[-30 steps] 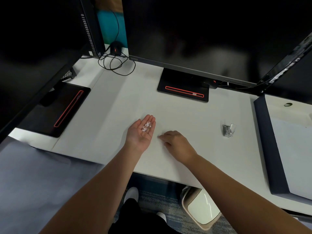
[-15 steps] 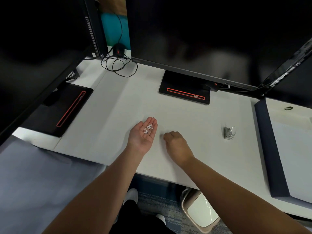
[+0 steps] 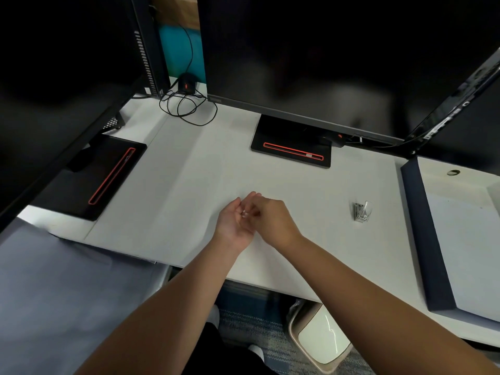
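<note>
Since the earlier frame, the right hand (image 3: 273,221) has been lifted off the table (image 3: 189,185) and brought over the left hand (image 3: 232,226), so that the two are now touching near the table's front edge. A large dark monitor (image 3: 324,50) is set at the back of the table, and its black base (image 3: 290,143), marked with a red line, is placed well behind the hands. A second black base (image 3: 102,174) is seen far to the left. A pale waste bin (image 3: 319,339) is seen on the floor under the table. A small clear holder (image 3: 362,211) is set on the table, well to the right of the hands. The left hand is held palm up and loosely cupped. The right hand is turned palm down with its fingers curled into that palm; whether anything is pinched cannot be told. A few small white pieces (image 3: 244,212) are held in the left palm, just under the right fingertips.
</note>
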Tool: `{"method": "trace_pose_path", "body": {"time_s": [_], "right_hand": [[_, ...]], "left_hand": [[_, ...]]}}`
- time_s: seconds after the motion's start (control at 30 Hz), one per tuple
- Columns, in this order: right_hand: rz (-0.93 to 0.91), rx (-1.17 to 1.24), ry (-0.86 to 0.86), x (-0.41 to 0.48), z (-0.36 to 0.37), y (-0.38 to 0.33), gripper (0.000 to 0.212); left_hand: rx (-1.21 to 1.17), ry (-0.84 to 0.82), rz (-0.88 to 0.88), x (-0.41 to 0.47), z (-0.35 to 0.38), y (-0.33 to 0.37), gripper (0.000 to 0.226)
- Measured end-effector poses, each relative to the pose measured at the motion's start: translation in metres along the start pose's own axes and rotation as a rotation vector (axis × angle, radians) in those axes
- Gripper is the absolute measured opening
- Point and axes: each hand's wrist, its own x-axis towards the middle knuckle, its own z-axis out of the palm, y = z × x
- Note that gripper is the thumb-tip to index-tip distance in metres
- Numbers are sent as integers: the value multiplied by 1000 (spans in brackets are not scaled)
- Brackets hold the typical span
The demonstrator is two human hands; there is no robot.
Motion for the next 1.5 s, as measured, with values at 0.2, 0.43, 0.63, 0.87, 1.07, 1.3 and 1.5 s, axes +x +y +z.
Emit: {"method": "trace_pose_path", "body": {"time_s": [0.2, 0.43, 0.63, 0.87, 1.07, 1.3, 1.5], "right_hand": [[-56, -115, 54, -6, -5, -2, 13], [-180, -187, 90, -7, -6, 6, 14], [-143, -11, 192, -2, -10, 14, 17], [89, -86, 150, 6, -19, 61, 32], [-85, -332, 79, -10, 7, 79, 38], [-76, -304, 72, -17, 9, 69, 50], [-83, -410, 84, -17, 8, 74, 27]], "left_hand": [[6, -1, -1, -2, 1, 1, 37], [-2, -5, 0, -4, 3, 1, 37], [-23, -9, 25, -7, 7, 3, 36], [-118, -27, 49, -9, 3, 19, 34], [-153, -26, 67, -8, 2, 25, 34], [-174, -27, 76, -4, 1, 28, 34], [-169, -31, 74, -3, 0, 26, 34]]}}
